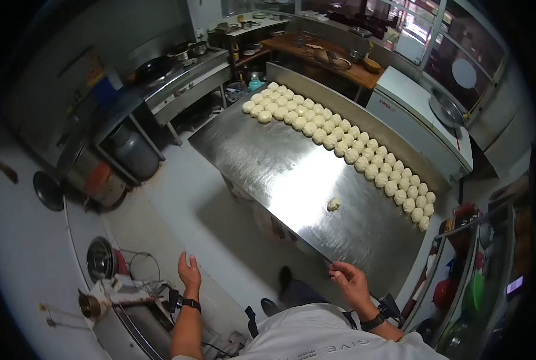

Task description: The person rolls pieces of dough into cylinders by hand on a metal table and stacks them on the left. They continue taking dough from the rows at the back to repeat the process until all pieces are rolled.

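Note:
My left hand (189,273) is raised over the floor at the lower left, its fingers apart and nothing in it. Near the front edge of the steel table (232,144), my right hand (349,279) has its fingers bent, the thumb and fingertips close to each other. Whether something small is between them cannot be made out. Beyond that hand, a single small piece of dough (333,204) lies on the steel. Rows of round dough balls (330,142) run along the table's far side, from the upper left to the right.
A machine (124,300) stands at the lower left, with steel bowls (102,259) behind it. A stove (184,81) is at the upper left. Behind the table are a wooden counter (316,54) and a white freezer (412,114). Shelves with colored bowls (477,292) stand at the right.

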### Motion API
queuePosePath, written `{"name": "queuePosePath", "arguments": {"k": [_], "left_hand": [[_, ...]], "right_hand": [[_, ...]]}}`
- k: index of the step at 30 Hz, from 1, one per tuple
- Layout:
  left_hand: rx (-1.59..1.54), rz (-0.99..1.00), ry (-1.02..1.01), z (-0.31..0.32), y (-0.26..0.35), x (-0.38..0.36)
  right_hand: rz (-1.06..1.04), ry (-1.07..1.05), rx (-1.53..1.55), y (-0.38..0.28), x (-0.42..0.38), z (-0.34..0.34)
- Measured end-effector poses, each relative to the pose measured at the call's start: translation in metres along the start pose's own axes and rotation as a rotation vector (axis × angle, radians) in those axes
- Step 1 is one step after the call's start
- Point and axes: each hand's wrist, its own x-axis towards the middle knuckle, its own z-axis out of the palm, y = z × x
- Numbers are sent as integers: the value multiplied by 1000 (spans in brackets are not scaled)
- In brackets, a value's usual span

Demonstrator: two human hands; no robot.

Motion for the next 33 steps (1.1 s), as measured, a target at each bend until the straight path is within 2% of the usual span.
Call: {"name": "queuePosePath", "arguments": {"k": [2, 3, 6, 9, 11, 14, 15, 17, 21, 24, 25, 27, 33], "left_hand": [[-69, 124, 55, 17, 32, 29], [123, 127, 24, -75, 15, 89], [169, 291, 48, -33, 59, 193], [338, 406, 49, -69, 84, 270], [451, 560, 43, -82, 121, 326], [488, 583, 26, -72, 190, 389], [488, 603, 11, -57, 210, 412], [548, 764, -72, -17, 249, 460], [477, 1021, -258, 99, 342, 514], [446, 1098, -368, 200, 404, 540], [434, 1121, -425, 231, 423, 547], [428, 1136, -505, 288, 463, 552], [519, 1214, -665, 407, 524, 587]], "right_hand": [[-29, 98, -38, -11, 7, -6], [104, 64, 99, -3, 23, 69], [11, 114, 100, -14, 110, 63], [54, 132, 112, -27, 164, 95], [-27, 124, 244, -52, 200, 112], [-43, 153, 318, -82, 232, 126], [-41, 175, 327, -87, 243, 128], [-113, 238, 300, -95, 267, 132], [-165, 395, 308, -107, 318, 138], [-218, 502, 28, -104, 365, 135], [-209, 528, 21, -108, 379, 134], [-179, 651, -255, -119, 412, 128], [-26, 684, -554, -127, 524, 102]]}}
